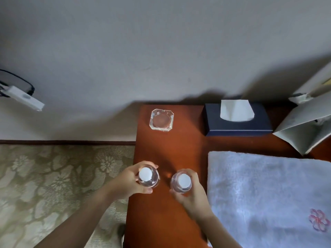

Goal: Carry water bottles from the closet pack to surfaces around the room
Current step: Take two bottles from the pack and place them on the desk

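Overhead, two water bottles stand upright near the table's (179,145) left edge — the left hand (129,181) curls round the left bottle (148,177) right at that edge, the right hand (192,191) round the right bottle (180,181) just beside the towel (268,194). Bare wood runs between them and the far edge, where one glass ashtray (161,120) and one tissue box (236,120) sit well apart from the bottles.
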Action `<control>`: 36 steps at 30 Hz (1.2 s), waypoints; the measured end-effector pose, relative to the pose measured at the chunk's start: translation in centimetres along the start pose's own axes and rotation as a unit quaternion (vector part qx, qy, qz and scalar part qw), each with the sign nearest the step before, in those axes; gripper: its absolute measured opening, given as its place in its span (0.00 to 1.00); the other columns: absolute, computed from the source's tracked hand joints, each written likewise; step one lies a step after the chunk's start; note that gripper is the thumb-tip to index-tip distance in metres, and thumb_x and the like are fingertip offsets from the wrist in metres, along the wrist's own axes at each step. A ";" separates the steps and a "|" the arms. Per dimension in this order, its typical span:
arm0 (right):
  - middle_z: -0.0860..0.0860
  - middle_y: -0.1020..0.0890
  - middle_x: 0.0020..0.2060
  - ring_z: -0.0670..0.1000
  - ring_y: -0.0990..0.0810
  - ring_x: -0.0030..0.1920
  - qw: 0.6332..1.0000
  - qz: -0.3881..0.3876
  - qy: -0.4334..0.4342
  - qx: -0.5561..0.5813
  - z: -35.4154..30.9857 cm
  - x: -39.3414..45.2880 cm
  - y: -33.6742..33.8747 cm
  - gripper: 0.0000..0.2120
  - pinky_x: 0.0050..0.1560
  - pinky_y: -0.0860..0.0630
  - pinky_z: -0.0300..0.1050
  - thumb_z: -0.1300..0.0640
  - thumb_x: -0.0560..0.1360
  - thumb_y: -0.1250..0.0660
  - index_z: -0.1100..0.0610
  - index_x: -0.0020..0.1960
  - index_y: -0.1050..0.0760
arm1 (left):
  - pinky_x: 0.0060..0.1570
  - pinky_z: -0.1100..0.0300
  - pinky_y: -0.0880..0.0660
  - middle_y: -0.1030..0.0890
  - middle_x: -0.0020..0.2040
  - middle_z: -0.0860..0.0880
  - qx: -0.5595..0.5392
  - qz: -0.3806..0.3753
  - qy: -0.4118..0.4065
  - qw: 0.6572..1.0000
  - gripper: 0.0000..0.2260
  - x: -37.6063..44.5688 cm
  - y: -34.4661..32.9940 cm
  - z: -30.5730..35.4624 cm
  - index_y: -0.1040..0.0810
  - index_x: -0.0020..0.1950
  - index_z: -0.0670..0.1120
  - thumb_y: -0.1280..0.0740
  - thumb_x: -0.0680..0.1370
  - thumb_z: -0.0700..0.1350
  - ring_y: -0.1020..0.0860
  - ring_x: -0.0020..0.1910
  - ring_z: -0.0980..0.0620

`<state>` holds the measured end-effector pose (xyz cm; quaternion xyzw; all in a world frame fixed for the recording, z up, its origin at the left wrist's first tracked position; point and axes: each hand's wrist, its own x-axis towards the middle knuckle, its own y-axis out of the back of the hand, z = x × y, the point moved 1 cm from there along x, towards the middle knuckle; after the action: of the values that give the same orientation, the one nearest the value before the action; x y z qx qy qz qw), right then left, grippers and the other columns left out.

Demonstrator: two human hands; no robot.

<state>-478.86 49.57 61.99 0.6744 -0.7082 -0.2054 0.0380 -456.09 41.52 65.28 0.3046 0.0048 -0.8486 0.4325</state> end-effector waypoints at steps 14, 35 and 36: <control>0.35 0.19 0.50 0.40 0.19 0.52 0.997 -0.014 -0.061 -0.035 3.0 2.1 -1.2 0.30 0.50 0.26 0.31 0.51 0.61 0.19 0.39 0.57 0.30 | 0.55 0.60 0.21 0.14 0.48 0.51 -0.052 0.220 0.028 0.974 0.25 1.6 -4.3 -4.0 0.21 0.59 0.49 0.20 0.65 0.36 0.16 0.49 0.59; 0.41 0.29 0.57 0.43 0.31 0.60 0.993 0.052 -0.019 -0.103 3.0 10.4 -3.4 0.40 0.60 0.34 0.37 0.44 0.65 0.21 0.52 0.71 0.33 | 0.64 0.65 0.30 0.20 0.59 0.62 0.014 0.188 -0.069 0.980 0.27 9.1 0.3 -4.6 0.28 0.60 0.62 0.21 0.68 0.46 0.23 0.62 0.62; 0.41 0.27 0.58 0.43 0.30 0.60 0.994 0.054 -0.018 -0.097 3.1 10.9 -3.6 0.40 0.60 0.33 0.37 0.43 0.64 0.21 0.51 0.71 0.33 | 0.61 0.68 0.30 0.20 0.58 0.63 0.023 0.181 -0.073 0.981 0.27 9.5 0.7 -4.4 0.28 0.61 0.62 0.21 0.68 0.48 0.23 0.61 0.62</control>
<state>-477.41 39.73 55.50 0.6248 -0.7205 -0.2831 0.1017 -457.52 35.35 56.88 0.2476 -0.1018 -0.7763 0.5707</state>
